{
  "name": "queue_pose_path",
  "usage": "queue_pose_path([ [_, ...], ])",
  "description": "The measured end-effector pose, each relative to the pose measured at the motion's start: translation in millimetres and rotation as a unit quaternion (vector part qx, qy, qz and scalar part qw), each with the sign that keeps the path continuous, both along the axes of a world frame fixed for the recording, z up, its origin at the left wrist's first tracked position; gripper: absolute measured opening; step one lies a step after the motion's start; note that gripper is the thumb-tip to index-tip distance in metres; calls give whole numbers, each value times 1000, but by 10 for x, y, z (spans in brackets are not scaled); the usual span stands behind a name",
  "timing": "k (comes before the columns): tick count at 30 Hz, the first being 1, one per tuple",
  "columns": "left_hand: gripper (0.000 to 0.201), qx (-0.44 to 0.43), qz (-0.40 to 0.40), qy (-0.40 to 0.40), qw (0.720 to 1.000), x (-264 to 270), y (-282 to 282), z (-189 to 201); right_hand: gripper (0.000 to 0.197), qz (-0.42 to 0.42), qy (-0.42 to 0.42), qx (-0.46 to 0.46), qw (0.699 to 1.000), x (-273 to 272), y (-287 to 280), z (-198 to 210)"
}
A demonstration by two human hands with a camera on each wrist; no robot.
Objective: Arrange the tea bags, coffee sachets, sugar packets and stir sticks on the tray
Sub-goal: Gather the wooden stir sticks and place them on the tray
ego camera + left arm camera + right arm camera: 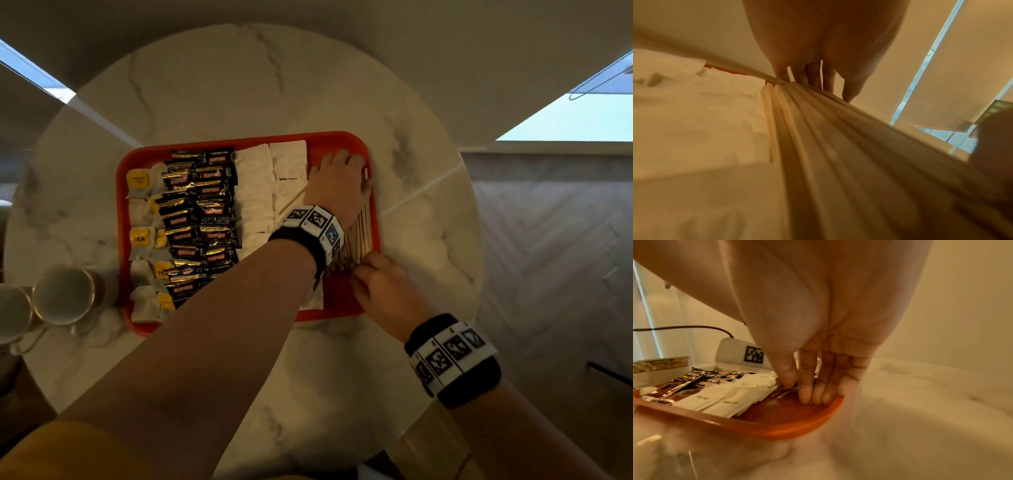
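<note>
Both hands are tidying the sticks [358, 236] at the tray's [342, 303] right end. The left hand [337, 181] is pushing the far ends, the right hand [387, 291] the near ends, fingers [805, 386] straight and together. Next, the slanted stick [291, 202] likely needs tucking in.

The head view looks steeply down on the red plastic tray [120, 192]; both wrist views skim close over it, sharing its pale wooden stir sticks [818, 129].

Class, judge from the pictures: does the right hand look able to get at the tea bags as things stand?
Probably not directly: the left forearm lies across the tray between the right hand and the tea bags. It would have to go over it.
</note>
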State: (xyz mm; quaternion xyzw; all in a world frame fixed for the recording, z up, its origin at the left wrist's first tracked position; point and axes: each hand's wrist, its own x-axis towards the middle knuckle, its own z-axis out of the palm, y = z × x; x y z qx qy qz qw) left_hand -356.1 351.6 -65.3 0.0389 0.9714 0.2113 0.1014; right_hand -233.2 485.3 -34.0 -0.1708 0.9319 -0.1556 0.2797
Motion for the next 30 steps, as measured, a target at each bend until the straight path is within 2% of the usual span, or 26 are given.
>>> queue_pose_path([
  [6,31,69,42,37,996,36,-44,31,27,-16,-4,2,1000,16,-3,5],
  [13,24,206,95,115,967,77,-368,137,29,-25,-14,0,1000,21,-16,57],
  [18,23,225,105,127,960,249,-586,243,29,-23,-12,-12,1000,-19,-9,91],
  [20,20,207,155,108,960,336,-670,250,28,-30,-16,-22,999,-38,0,97],
  [22,19,176,199,50,963,424,-714,229,27,-29,-13,-25,999,-50,6,102],
  [25,31,160,209,-21,964,556,-667,162,26,-22,-16,-30,999,-48,-2,93],
  [27,35,172,212,-37,961,639,-593,121,27,-7,-36,-34,999,-34,-19,83],
  [30,32,194,219,-41,955,727,-488,58,30,-7,-50,-37,998,-7,-53,71],
])
